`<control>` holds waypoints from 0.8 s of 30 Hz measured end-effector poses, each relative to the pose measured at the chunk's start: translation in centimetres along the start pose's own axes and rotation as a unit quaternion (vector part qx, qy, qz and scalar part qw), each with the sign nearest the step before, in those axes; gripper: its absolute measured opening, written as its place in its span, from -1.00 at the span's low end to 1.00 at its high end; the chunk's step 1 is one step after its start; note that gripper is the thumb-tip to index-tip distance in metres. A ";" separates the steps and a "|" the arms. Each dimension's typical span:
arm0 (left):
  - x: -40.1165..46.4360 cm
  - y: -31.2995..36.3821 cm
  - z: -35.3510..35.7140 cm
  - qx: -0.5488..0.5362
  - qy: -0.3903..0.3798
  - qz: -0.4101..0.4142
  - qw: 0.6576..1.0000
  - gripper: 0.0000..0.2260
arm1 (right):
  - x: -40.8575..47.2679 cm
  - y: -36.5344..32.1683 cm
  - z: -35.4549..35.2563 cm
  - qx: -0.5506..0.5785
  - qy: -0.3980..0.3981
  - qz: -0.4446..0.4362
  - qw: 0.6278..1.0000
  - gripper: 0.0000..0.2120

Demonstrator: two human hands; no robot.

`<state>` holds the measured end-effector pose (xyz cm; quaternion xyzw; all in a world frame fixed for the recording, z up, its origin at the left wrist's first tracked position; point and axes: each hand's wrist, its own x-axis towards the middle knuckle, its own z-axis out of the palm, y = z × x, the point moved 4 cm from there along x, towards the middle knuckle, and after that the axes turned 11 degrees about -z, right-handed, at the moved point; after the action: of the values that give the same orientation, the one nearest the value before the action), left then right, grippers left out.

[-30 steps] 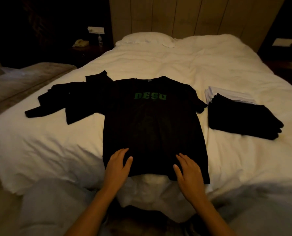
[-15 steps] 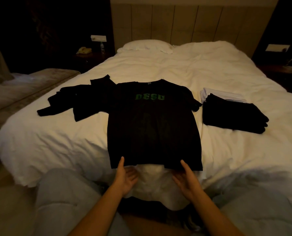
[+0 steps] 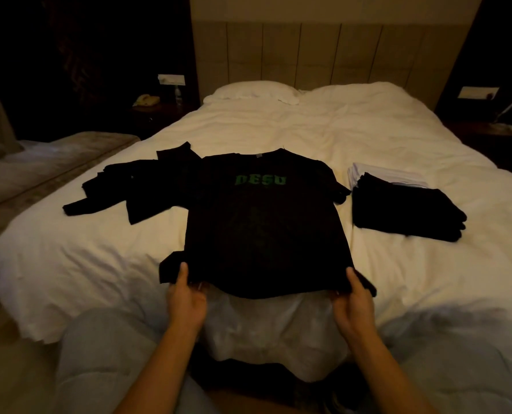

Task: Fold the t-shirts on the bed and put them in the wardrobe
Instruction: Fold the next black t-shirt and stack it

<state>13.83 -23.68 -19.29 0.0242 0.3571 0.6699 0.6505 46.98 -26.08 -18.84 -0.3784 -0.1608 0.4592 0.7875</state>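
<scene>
Black t-shirt (image 3: pixel 263 228) chest reads "DESU" in green.

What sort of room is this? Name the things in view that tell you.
Probably a hotel bedroom: a wide bed with white bedding and pillow, a panelled headboard, and a bedside table with a telephone.

1. Both bare forearms reach forward from the bottom edge, angled slightly inward toward each other.
2. The left hand (image 3: pixel 186 297) pinches the near left corner of the black t-shirt (image 3: pixel 263 228)'s hem, thumb on top, fingers tucked under the cloth.
3. The right hand (image 3: pixel 353 303) mirrors it at the near right corner, thumb on top.
4. Each grip sits just above the bed edge, palms turned inward.
</scene>
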 end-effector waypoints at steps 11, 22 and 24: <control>-0.9 -0.4 -0.8 -0.040 -0.005 -0.041 0.998 -0.68 | 0.4 0.9 -2.3 0.176 -0.007 0.084 0.981 -0.65; 0.0 3.0 0.4 0.050 0.001 0.075 0.996 -0.64 | 1.7 -4.1 0.1 0.001 0.023 -0.090 0.996 -0.74; 0.2 3.2 -0.6 0.055 0.014 0.082 0.995 -0.61 | 1.4 -3.2 -1.0 0.011 0.041 -0.067 0.997 -0.71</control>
<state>10.82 -23.45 -18.16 0.0797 0.3991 0.7005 0.5862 50.30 -26.27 -17.24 -0.3766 -0.1485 0.3917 0.8263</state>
